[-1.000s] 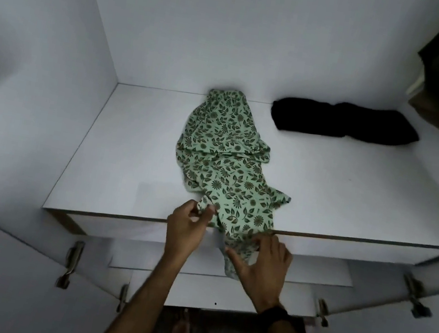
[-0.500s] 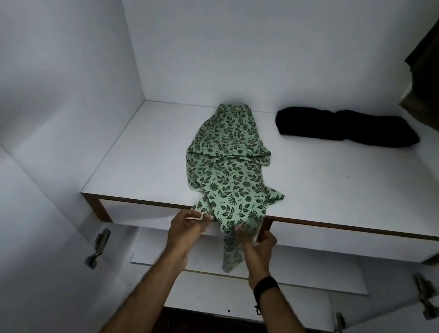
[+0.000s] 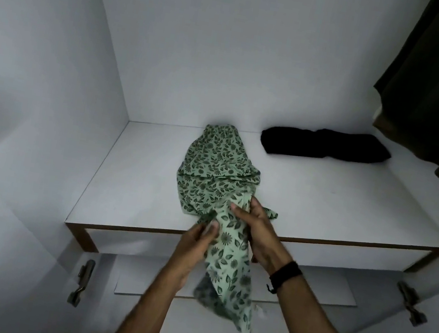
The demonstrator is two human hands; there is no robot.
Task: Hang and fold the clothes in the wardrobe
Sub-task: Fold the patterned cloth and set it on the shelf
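Both hands had moved up the green leaf-print cotton garment (image 3: 219, 178) since a second before: the left hand (image 3: 196, 240) and right hand (image 3: 256, 225) gripped its near end, now hanging further off the white wardrobe shelf (image 3: 323, 202), likely ready for lifting and folding.

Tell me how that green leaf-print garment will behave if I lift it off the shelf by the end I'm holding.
Probably floppy: the green garment lies crumpled on the shelf, and its free end droops over the edge below the left hand and right hand. It looks thin, so likely light. It will probably trail and unfurl rather than keep its shape.
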